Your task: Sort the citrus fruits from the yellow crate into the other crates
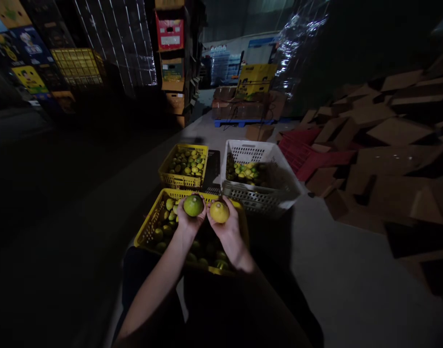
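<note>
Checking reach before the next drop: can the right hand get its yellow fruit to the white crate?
Probably yes. The right hand holds the yellow fruit above the near yellow crate, and the white crate stands just ahead-right, open-topped, nothing between.

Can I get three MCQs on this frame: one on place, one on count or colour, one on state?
1. Where is the white crate?
A. right of the far yellow crate
B. left of it
C. stacked on it

2. What colour is the fruit in the right hand?
A. red
B. yellow
C. purple

3. What is the state of the left hand?
A. flat on the floor
B. empty and open
C. shut on a green fruit

Answers:
1. A, it stands to the right of that crate, with a dark gap between.
2. B, the yellow fruit is paler than the green one beside it.
3. C, its fingers wrap the green fruit above the near crate.
</note>
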`<move>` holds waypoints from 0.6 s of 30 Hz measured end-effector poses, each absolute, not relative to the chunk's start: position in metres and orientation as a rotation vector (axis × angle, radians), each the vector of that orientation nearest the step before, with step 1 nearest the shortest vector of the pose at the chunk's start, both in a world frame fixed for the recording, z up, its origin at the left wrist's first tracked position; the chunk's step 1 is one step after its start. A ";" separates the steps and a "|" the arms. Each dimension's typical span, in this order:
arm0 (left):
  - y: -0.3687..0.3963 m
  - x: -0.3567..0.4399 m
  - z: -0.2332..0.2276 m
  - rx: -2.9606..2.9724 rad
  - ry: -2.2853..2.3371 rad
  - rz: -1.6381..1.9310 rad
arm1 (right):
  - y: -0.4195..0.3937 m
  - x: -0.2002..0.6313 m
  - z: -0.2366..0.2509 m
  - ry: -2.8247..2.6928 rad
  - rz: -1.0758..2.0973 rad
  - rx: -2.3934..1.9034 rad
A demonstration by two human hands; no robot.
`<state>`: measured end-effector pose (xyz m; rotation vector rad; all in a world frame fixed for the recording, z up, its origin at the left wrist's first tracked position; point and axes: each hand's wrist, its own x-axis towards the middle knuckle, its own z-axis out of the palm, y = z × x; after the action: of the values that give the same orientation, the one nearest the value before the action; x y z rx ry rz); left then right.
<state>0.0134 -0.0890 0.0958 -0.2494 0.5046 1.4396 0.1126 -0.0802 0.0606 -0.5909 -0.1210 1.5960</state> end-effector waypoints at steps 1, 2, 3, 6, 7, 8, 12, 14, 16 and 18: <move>-0.091 0.012 0.098 -0.239 0.477 1.420 | -0.082 0.112 0.064 -0.102 1.618 -0.615; -0.092 0.010 0.100 -0.211 0.461 1.386 | -0.083 0.112 0.067 -0.106 1.639 -0.624; -0.094 0.008 0.101 -0.167 0.457 1.341 | -0.084 0.113 0.069 -0.131 1.655 -0.617; -0.097 0.004 0.105 0.006 0.470 1.219 | -0.089 0.118 0.073 -0.247 1.671 -0.582; -0.098 0.002 0.106 0.060 0.466 1.192 | -0.091 0.120 0.074 -0.285 1.676 -0.572; -0.099 0.001 0.107 0.106 0.457 1.168 | -0.093 0.121 0.075 -0.319 1.685 -0.567; -0.101 -0.002 0.105 0.215 0.415 1.083 | -0.102 0.126 0.082 -0.426 1.717 -0.556; -0.100 -0.002 0.103 0.243 0.403 1.051 | -0.106 0.127 0.086 -0.474 1.729 -0.538; -0.100 -0.003 0.101 0.281 0.389 1.028 | -0.110 0.127 0.088 -0.514 1.756 -0.514; -0.100 -0.003 0.100 0.322 0.373 1.014 | -0.113 0.127 0.087 -0.523 1.765 -0.497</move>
<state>-0.0033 -0.0999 0.1001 0.3222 0.3730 1.0139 0.1273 -0.1130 0.0874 -0.4967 -0.5234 1.7654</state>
